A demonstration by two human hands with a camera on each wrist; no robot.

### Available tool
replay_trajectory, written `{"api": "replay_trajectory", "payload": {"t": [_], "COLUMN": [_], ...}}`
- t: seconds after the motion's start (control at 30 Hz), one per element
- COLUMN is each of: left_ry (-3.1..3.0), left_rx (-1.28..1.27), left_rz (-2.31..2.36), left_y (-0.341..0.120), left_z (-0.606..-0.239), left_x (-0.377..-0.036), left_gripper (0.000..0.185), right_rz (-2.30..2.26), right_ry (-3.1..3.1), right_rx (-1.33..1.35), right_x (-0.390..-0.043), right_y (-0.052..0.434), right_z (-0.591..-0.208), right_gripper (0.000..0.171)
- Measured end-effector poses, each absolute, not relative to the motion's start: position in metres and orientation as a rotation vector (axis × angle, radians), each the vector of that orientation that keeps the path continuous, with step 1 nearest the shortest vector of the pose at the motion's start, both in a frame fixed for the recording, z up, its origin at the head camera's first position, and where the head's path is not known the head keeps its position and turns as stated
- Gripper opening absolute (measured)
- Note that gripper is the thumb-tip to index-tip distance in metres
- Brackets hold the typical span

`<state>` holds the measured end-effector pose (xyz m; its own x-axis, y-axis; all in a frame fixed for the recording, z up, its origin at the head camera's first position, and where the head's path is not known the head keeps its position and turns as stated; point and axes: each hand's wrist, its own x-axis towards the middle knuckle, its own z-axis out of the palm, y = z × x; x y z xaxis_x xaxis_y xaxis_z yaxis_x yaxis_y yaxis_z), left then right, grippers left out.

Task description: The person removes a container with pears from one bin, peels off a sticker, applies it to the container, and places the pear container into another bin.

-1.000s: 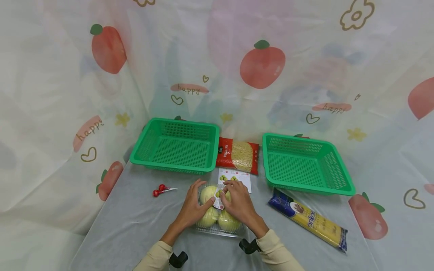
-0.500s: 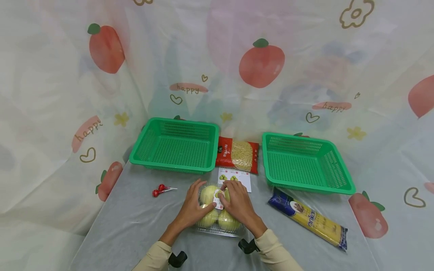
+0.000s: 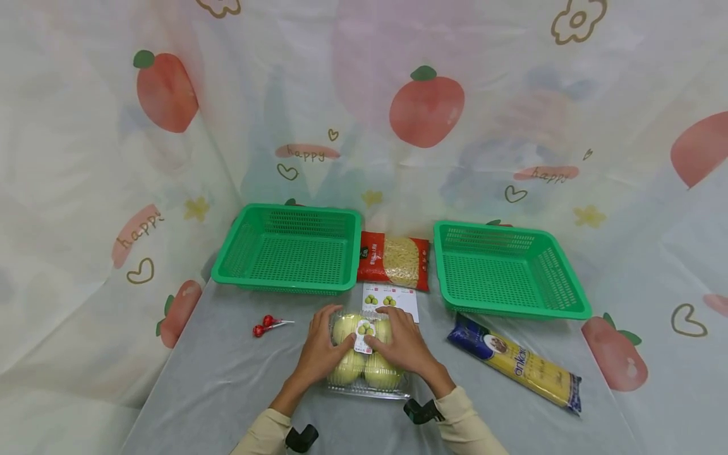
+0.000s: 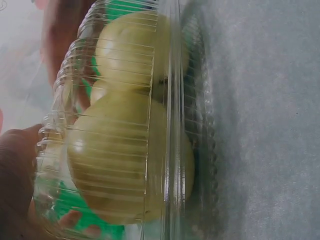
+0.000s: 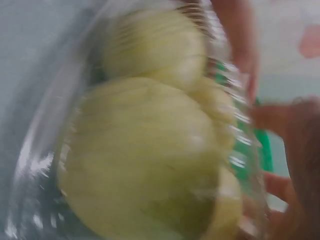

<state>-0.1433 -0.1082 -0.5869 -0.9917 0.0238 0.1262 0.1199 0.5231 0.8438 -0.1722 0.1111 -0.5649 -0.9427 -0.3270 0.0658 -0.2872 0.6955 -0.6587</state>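
Note:
A clear plastic clamshell [image 3: 370, 393] of round, pale yellow-green fruit [image 3: 383, 371] sits on the table between both hands. On its lid lies a small white label [image 3: 364, 336] with a green fruit picture. My left hand [image 3: 318, 349] holds the clamshell's left side, its thumb on the label's left edge. My right hand [image 3: 407, 341] holds the other side, the thumb at the label's right. Through the plastic, the left wrist view shows a large fruit [image 4: 117, 155] and some fingertips beyond it. In the blurred right wrist view another fruit [image 5: 140, 155] fills the middle.
Behind the clamshell lies a printed label sheet [image 3: 391, 299], with a red bag of pasta [image 3: 400, 260] beyond. Green baskets stand left [image 3: 292, 253] and right [image 3: 506, 268]. Two red lollipops [image 3: 267, 324] lie at left, a yellow-and-blue pasta packet [image 3: 520, 363] at right.
The label was tilted and partly covered by my right thumb; now it lies straighter and more exposed, with the thumbs at its two sides. The head view has shifted slightly.

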Motion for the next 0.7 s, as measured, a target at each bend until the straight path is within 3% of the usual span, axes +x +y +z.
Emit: {"api": "replay_trajectory", "payload": {"t": [0.1, 0.17, 0.4, 0.5, 0.6, 0.7], "left_ry": [-2.652, -2.662, -2.733, -2.742, -2.730, -2.726], "left_rx": [-0.131, -0.147, -0.274, -0.277, -0.210, -0.113], "left_rz": [-1.479, -1.480, -1.449, -1.424, -1.393, -1.357], "left_y": [-0.109, -0.109, -0.116, -0.116, -0.111, -0.105], "left_z": [-0.586, -0.586, -0.584, -0.584, -0.585, -0.588], "left_x": [-0.144, -0.144, -0.150, -0.152, -0.150, -0.147], "left_gripper": [0.072, 0.073, 0.087, 0.088, 0.082, 0.073], "right_rz": [-1.060, -1.058, -1.185, -1.192, -1.169, -1.136], "right_ry": [2.769, 2.756, 2.883, 2.928, 2.886, 2.781], "right_rx": [-0.510, -0.488, -0.331, -0.308, -0.360, -0.458], "right_x": [-0.172, -0.174, -0.186, -0.188, -0.185, -0.178], "right_y": [0.115, 0.116, 0.108, 0.105, 0.107, 0.113], "right_z": [-0.562, -0.563, -0.572, -0.573, -0.572, -0.568], "right_gripper": [0.083, 0.083, 0.042, 0.034, 0.039, 0.059]}}
